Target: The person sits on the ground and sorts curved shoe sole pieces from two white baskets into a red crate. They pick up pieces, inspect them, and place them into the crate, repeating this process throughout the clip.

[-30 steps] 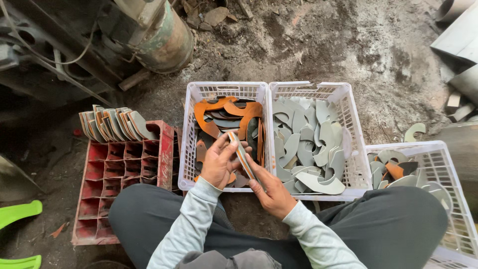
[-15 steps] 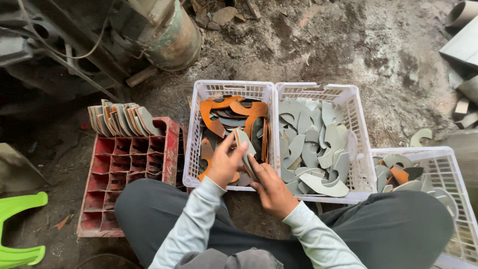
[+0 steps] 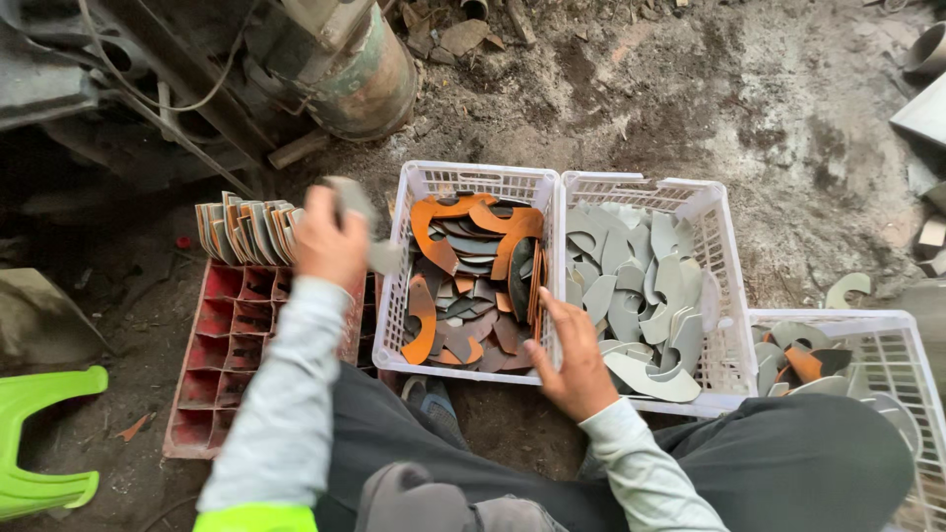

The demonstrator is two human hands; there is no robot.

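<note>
Sorting step, transfer phase. The left hand (image 3: pixel 330 241) grips a grey curved piece (image 3: pixel 357 212), blurred, above the red crate (image 3: pixel 222 369), just right of the stacked pieces (image 3: pixel 246 232). The right hand (image 3: pixel 572 360), fingers loose and empty, rests on the middle basket (image 3: pixel 473 177). Setting the piece down likely calls for alignment with that stack.

Motion-blurred grey piece (image 3: pixel 347 200) in the left hand (image 3: pixel 330 243), third basket (image 3: pixel 892 340) cut by the frame edge

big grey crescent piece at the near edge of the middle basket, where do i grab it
Pinch the grey crescent piece at its wide middle, coming down from above. It lies flat on top of the pile, so only its upper face and near edge are free; the basket wall blocks the right side.
</note>
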